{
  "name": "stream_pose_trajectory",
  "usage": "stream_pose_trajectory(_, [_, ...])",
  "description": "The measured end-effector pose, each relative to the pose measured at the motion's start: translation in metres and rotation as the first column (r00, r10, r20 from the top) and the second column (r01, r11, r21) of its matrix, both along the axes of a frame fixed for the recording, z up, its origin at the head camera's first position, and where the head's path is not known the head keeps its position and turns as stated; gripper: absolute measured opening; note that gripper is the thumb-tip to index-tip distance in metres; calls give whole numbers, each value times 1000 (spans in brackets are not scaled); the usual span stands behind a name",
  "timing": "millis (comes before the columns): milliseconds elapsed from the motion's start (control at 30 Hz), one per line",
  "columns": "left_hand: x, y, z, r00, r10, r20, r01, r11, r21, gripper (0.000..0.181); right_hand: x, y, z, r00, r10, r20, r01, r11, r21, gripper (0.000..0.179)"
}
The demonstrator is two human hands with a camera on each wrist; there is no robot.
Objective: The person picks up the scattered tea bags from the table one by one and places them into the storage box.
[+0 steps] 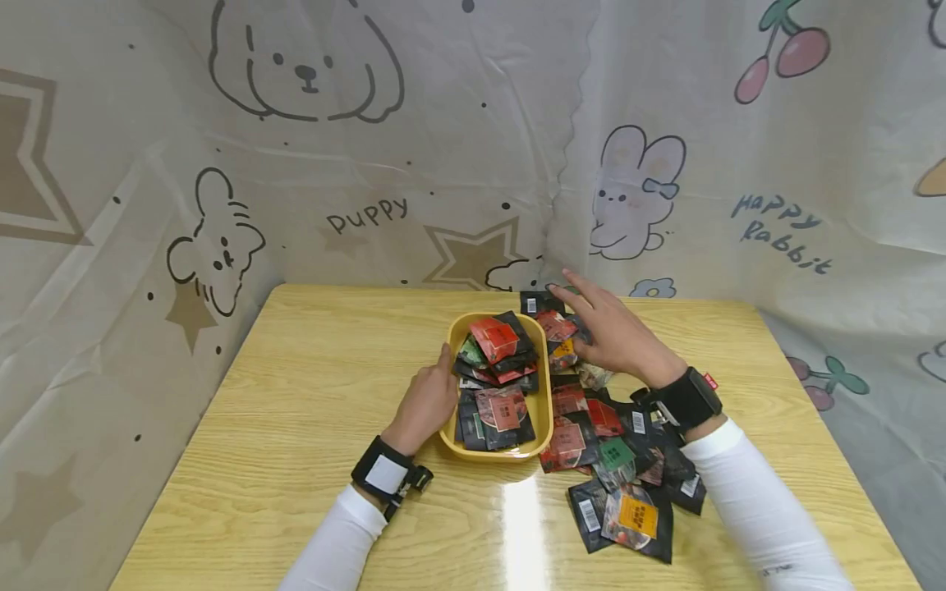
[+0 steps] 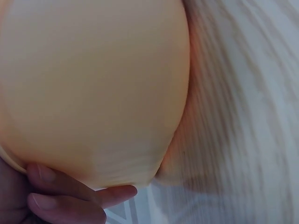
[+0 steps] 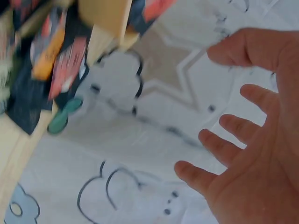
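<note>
A yellow plastic tub (image 1: 547, 410) stands on the table, holding black packets with red and green labels (image 1: 498, 341). At its left side my left hand (image 1: 423, 402) grips the rim, one finger stretched along the edge. The left wrist view shows fingers (image 2: 65, 207) bent against the tub's smooth outer wall (image 2: 98, 88). My right hand (image 1: 617, 332) hangs with spread fingers over the packets (image 1: 554, 327) behind the tub's right side, and nothing is in it. Its bare palm (image 3: 261, 172) faces the right wrist camera.
Many more packets (image 1: 617, 460) lie overlapping to the right of the tub, under and beside the right forearm. Two more (image 1: 631, 517) lie nearer the front. A printed cloth (image 1: 458, 148) hangs along the table's back edge. Light wood table (image 1: 318, 369) spreads left of the tub.
</note>
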State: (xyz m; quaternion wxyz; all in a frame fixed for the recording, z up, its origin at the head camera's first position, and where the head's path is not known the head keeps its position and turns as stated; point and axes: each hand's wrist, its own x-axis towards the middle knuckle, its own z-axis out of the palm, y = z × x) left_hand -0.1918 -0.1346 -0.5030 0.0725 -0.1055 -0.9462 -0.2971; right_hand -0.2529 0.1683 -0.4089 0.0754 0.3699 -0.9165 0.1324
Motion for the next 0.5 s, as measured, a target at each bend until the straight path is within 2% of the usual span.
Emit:
stream_pose_trajectory(100, [-1, -2, 1, 1000, 4, -6, -4, 1000, -4, 54, -22, 0, -1, 999, -14, 51, 12, 999, 43, 87])
stream_pose_trajectory(167, [0, -2, 0, 1000, 1, -5, -1, 1000, -2, 53, -32, -2, -9, 992, -37, 121, 25, 995, 95, 93])
stream_pose_trajectory(333, [-1, -1, 1, 1000, 2, -4, -2, 1000, 9, 53, -52, -12, -43, 943, -116, 311, 57, 979, 194, 101])
stream_pose_trajectory(367, [-1, -1, 1, 1000, 3, -3, -3, 1000, 7, 53, -54, -14, -49, 935, -119, 333, 54, 979, 197, 99])
stream_pose_trajectory(500, [0, -3, 2, 1000, 9, 4, -9, 1000, 2, 53, -61, -17, -71, 929, -93, 359, 24, 981, 192, 89])
